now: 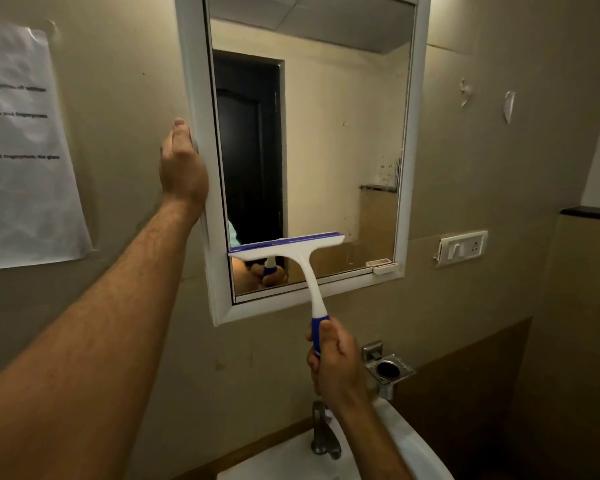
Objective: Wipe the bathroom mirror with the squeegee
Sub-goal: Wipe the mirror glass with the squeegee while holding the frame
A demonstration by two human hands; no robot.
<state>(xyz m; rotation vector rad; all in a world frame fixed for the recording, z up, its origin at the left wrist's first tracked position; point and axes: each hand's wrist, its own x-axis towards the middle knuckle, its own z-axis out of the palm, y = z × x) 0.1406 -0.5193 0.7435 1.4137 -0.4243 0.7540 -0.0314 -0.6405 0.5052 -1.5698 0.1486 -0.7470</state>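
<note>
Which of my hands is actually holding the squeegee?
Your right hand, wrapped around the squeegee's blue grip below the mirror; your left hand only braces the frame's left edge.

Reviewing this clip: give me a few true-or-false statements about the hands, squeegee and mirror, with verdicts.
1. The right hand grips the squeegee by its blue handle end. True.
2. The squeegee blade sits near the top of the mirror. False: it is low on the glass, near the bottom edge.
3. The left hand rests on the mirror's left frame. True.
4. The left hand holds a cloth. False: it holds nothing.
5. A tap stands below the mirror. True.
</note>
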